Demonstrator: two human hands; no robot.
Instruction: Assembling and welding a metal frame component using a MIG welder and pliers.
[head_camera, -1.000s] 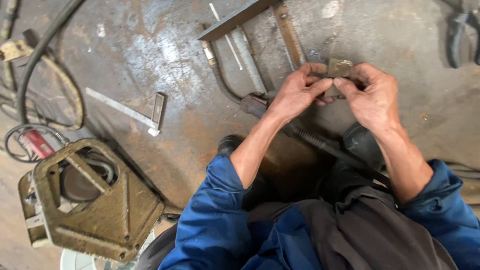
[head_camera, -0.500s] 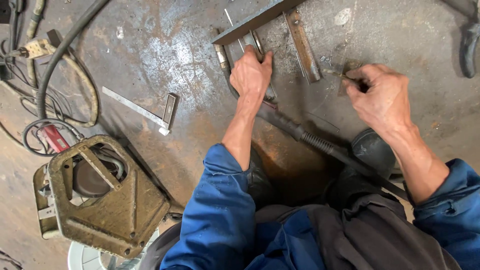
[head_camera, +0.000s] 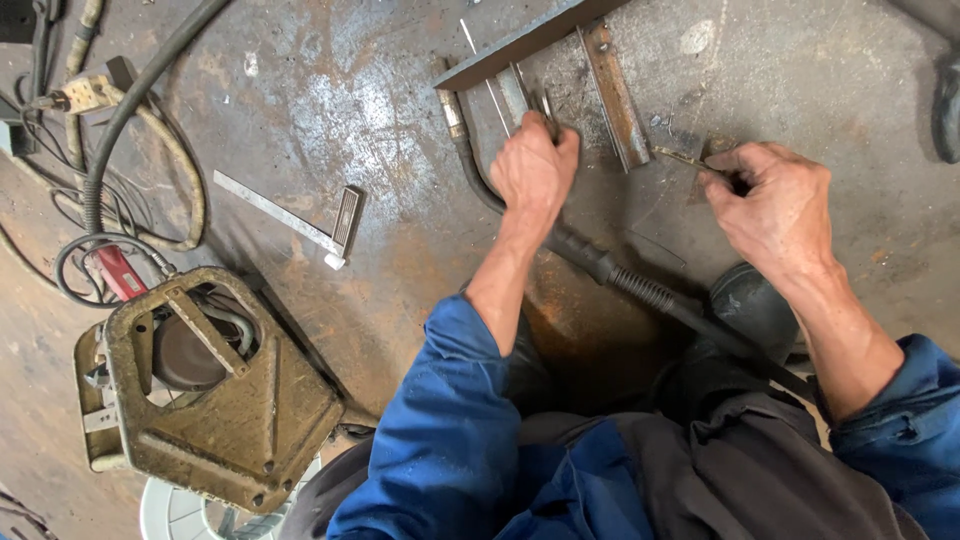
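My left hand (head_camera: 534, 168) is closed around the head of a welding torch (head_camera: 470, 160), whose black cable (head_camera: 640, 285) runs back toward my knees. It rests against flat steel bars (head_camera: 612, 95) lying under a long steel angle (head_camera: 520, 40) on the rusty metal floor. My right hand (head_camera: 775, 205) is off to the right, pinching a small thin metal piece (head_camera: 685, 158) that sticks out to the left from my fingers. Blue sleeves cover both forearms.
A try square (head_camera: 300, 222) lies on the floor at left. A worn olive metal housing (head_camera: 215, 395) stands at lower left, with hoses and cables (head_camera: 120, 150) coiled behind it. A white fan guard (head_camera: 190, 510) peeks out at the bottom.
My hands were together holding a small metal piece. The left hand left it and took hold of the torch by the bars; the right hand kept the piece and drew right.
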